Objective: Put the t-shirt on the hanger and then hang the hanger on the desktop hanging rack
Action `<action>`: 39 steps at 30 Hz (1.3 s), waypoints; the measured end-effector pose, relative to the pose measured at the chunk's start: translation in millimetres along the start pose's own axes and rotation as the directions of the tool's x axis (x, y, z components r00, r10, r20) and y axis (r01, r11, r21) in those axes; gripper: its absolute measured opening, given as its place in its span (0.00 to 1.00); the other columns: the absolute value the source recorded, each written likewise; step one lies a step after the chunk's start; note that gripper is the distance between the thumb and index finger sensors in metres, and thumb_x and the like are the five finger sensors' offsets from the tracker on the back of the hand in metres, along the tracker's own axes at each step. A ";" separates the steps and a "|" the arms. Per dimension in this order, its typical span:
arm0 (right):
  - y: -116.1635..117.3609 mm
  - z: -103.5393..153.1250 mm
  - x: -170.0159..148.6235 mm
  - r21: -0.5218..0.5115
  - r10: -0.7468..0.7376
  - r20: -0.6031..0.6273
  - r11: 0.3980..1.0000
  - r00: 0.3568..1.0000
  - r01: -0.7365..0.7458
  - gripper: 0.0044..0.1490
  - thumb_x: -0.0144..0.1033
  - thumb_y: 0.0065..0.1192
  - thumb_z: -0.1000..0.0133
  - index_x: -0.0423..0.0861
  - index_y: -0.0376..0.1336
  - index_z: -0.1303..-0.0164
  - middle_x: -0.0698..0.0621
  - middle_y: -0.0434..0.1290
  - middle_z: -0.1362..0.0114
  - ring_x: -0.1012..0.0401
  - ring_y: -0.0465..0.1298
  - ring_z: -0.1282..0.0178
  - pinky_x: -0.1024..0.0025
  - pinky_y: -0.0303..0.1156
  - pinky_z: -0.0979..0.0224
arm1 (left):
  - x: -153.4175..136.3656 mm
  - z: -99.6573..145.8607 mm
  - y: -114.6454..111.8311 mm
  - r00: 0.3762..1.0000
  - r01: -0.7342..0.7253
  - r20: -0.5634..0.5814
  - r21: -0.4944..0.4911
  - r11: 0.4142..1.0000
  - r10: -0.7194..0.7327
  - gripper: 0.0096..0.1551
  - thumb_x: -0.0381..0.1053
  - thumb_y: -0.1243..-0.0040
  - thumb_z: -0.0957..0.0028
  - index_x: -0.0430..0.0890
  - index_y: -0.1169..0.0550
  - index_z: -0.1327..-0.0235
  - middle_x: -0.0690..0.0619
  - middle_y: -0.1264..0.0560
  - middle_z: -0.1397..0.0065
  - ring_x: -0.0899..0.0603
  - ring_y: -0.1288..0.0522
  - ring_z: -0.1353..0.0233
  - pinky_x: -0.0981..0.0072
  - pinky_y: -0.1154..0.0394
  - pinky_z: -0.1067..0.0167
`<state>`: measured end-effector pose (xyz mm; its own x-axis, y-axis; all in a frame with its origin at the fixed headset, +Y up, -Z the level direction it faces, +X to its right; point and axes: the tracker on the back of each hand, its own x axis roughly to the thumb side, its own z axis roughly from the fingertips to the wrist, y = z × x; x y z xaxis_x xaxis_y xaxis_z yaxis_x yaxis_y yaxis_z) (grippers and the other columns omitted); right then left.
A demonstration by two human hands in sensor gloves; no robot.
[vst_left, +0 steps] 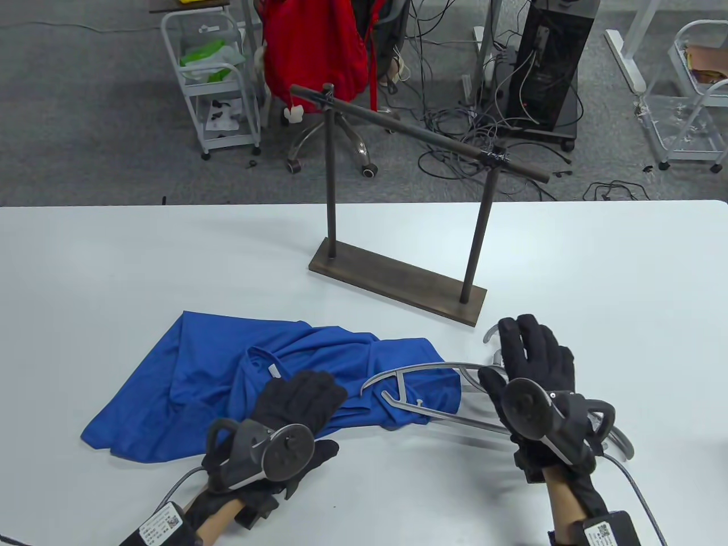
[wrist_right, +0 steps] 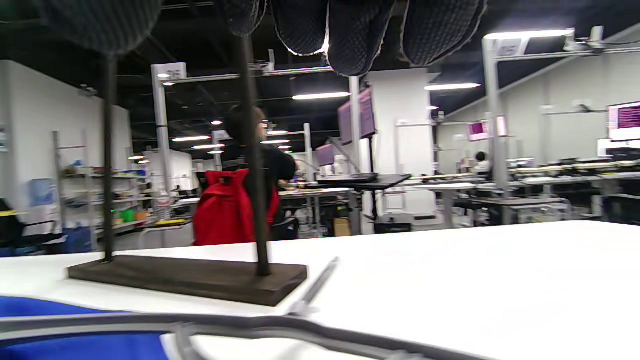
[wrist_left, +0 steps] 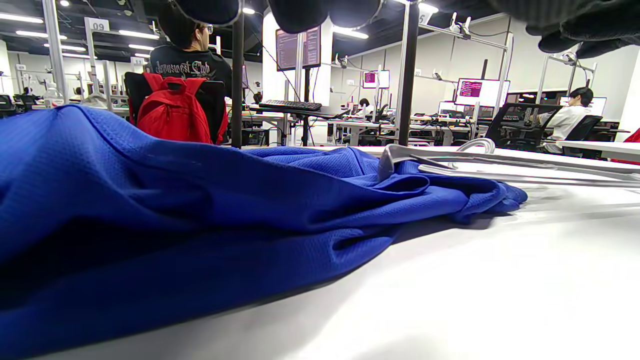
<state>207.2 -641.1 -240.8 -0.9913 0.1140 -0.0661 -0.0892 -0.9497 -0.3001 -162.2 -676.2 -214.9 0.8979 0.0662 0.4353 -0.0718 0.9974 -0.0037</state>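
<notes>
A blue t-shirt lies crumpled on the white table, its collar facing right. A silver hanger lies flat, with its left end on the shirt's right edge and its hook by the rack's base. My left hand rests on the shirt near the collar and grips nothing; its fingertips hang above the t-shirt. My right hand is spread over the hanger's neck, fingers straight above the hanger. The dark desktop rack stands behind with nothing on its bar.
The rack's base sits just beyond my right hand. Past the table's far edge are a chair with a red backpack, white carts, floor cables and a black computer tower. People sit at desks in the background.
</notes>
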 end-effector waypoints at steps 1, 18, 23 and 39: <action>1.1 -2.5 -7.1 0.002 -0.003 -0.027 1.000 1.000 0.003 0.51 0.61 0.52 0.46 0.56 0.41 0.15 0.49 0.48 0.10 0.47 0.56 0.10 0.38 0.57 0.16 | 0.1 0.1 0.4 1.000 0.002 -0.001 0.000 1.000 -0.002 0.50 0.76 0.52 0.58 0.74 0.53 0.20 0.65 0.50 0.07 0.49 0.46 0.08 0.39 0.45 0.14; 61.6 -22.7 -56.4 0.367 0.088 -0.242 0.930 0.966 0.007 0.36 0.49 0.58 0.43 0.62 0.55 0.22 0.49 0.53 0.11 0.46 0.57 0.11 0.38 0.57 0.16 | 1.2 1.1 -0.2 1.000 0.004 0.009 -0.007 1.000 -0.004 0.50 0.75 0.51 0.58 0.73 0.51 0.20 0.64 0.48 0.08 0.49 0.45 0.09 0.39 0.44 0.15; 75.8 -24.2 -53.2 0.479 0.155 -0.218 0.877 0.964 -0.033 0.34 0.43 0.59 0.42 0.62 0.56 0.22 0.50 0.54 0.11 0.47 0.58 0.11 0.38 0.57 0.16 | 1.6 1.1 -0.5 1.000 0.007 0.009 -0.013 1.000 -0.007 0.50 0.75 0.51 0.58 0.73 0.51 0.20 0.64 0.47 0.08 0.49 0.45 0.09 0.39 0.44 0.15; 86.0 -24.8 -47.0 0.481 0.327 -0.207 0.855 0.922 -0.195 0.28 0.43 0.61 0.43 0.63 0.62 0.30 0.52 0.61 0.15 0.49 0.62 0.12 0.39 0.59 0.16 | 3.6 0.8 -1.2 1.000 0.012 0.010 -0.027 1.000 -0.011 0.49 0.75 0.51 0.58 0.73 0.51 0.20 0.64 0.47 0.08 0.49 0.45 0.09 0.39 0.44 0.15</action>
<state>248.5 -720.9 -287.0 -0.9233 -0.1451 -0.3556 0.0706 -0.9743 0.2141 -159.2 -677.2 -212.6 0.8942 0.0545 0.4444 -0.0495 0.9985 -0.0229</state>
